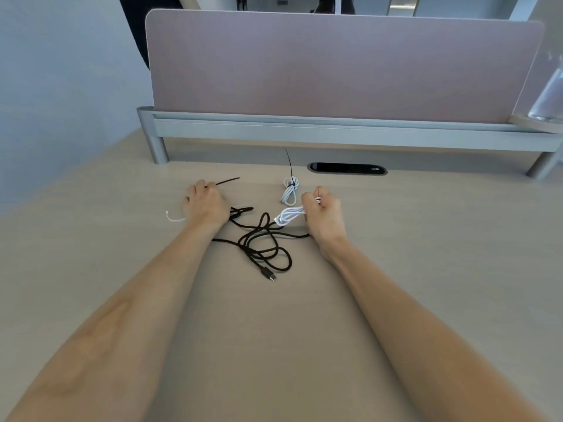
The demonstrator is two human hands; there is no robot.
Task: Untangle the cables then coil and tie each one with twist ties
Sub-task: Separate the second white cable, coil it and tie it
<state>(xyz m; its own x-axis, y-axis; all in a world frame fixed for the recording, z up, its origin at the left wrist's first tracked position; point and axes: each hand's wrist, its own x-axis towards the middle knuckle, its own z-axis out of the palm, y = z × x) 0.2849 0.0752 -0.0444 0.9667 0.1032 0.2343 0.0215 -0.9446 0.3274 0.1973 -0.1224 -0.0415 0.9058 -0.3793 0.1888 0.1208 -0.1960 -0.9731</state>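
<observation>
A loose black cable lies tangled on the desk between my forearms, its plug end pointing toward me. My right hand grips a small coil of white cable, held just above the black cable. My left hand pinches a black twist tie that sticks out to the right. Behind the hands lies another white cable, coiled and bound with a black tie whose tail points up. A short white cable end pokes out left of my left hand.
A pink divider panel on a grey rail closes off the back of the desk. An oval cable port is set into the desk behind the cables. A clear glass stands at the far right.
</observation>
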